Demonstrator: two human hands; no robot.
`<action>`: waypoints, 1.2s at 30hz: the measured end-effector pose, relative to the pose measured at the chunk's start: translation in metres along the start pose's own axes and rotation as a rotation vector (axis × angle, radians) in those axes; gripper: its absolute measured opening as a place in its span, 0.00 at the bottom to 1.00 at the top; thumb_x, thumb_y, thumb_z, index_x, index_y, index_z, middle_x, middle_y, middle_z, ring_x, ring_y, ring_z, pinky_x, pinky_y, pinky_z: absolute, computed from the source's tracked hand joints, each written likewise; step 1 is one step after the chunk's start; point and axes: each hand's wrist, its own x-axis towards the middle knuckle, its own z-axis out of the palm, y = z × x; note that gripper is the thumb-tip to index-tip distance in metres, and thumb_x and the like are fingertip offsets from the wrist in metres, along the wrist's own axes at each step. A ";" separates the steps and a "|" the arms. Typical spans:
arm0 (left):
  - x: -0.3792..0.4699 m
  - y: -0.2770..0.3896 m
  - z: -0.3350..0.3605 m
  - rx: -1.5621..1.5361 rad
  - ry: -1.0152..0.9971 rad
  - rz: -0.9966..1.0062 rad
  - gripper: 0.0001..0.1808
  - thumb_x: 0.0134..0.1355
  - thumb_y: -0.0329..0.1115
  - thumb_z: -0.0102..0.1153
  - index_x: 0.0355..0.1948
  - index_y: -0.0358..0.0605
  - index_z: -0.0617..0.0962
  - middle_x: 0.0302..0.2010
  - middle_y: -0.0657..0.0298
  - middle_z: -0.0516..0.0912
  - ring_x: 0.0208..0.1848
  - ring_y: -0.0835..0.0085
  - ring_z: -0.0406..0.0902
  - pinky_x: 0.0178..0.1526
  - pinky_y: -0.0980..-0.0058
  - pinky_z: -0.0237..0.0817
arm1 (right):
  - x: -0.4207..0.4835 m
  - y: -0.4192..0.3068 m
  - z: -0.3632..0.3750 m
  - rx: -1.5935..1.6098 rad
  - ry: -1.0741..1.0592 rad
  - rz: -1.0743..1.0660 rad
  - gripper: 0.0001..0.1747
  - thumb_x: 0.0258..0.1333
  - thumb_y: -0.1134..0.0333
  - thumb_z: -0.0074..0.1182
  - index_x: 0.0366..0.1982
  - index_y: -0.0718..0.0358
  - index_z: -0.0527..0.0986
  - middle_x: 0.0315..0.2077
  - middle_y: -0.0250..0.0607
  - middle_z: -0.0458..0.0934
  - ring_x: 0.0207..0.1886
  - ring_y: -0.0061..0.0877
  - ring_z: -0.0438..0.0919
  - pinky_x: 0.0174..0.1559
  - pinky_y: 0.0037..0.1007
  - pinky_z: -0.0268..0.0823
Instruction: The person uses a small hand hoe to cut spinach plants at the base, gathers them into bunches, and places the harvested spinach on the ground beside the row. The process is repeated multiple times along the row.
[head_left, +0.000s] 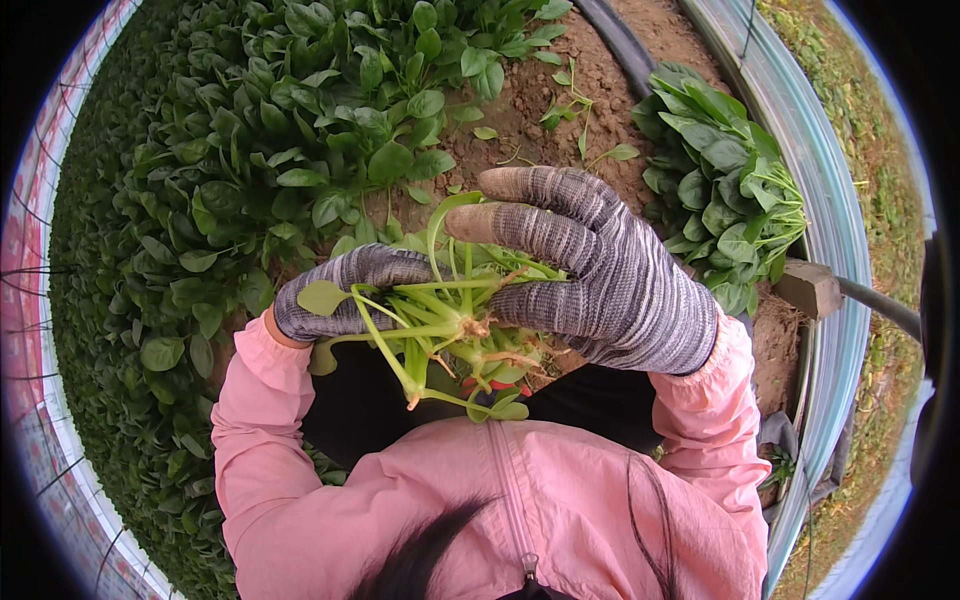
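Several uprooted spinach plants (450, 322), their pale stems and small roots facing my body, are bunched in my left hand (352, 289). It wears a grey striped knit glove and wraps the bunch from the left. My right hand (592, 274), gloved alike with brown-stained fingertips, arches over the bunch's right side, thumb against the stems and fingers spread above. Whether its fingers press on any stem is hard to tell. The leaves at the far side of the bunch are partly hidden behind my hands.
Dense growing spinach (225, 172) fills the left side. A pile of gathered spinach (720, 172) lies on the right beside clear plastic sheeting (832, 247) and a wooden block (810, 289). A black hose (619, 41) crosses brown soil (525, 105), where loose sprigs (577, 105) lie.
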 end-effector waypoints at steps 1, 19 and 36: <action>0.000 0.002 -0.001 0.039 -0.008 0.031 0.30 0.59 0.41 0.64 0.61 0.39 0.73 0.59 0.52 0.74 0.62 0.58 0.70 0.64 0.61 0.57 | 0.000 0.000 -0.001 0.020 -0.008 0.011 0.14 0.43 0.65 0.65 0.36 0.57 0.78 0.57 0.47 0.73 0.60 0.52 0.70 0.56 0.49 0.66; 0.012 0.034 0.001 0.266 0.036 0.148 0.29 0.61 0.49 0.61 0.56 0.39 0.76 0.56 0.51 0.78 0.58 0.54 0.74 0.60 0.59 0.62 | -0.032 0.018 -0.046 -0.189 0.056 0.700 0.12 0.56 0.64 0.61 0.37 0.66 0.80 0.53 0.49 0.76 0.53 0.39 0.77 0.55 0.37 0.67; 0.020 0.030 0.004 0.432 0.043 0.243 0.25 0.60 0.40 0.63 0.56 0.39 0.75 0.52 0.52 0.79 0.56 0.54 0.76 0.58 0.60 0.65 | -0.011 0.001 -0.013 0.317 -0.158 0.182 0.18 0.49 0.66 0.58 0.43 0.62 0.77 0.60 0.54 0.67 0.64 0.55 0.63 0.63 0.51 0.57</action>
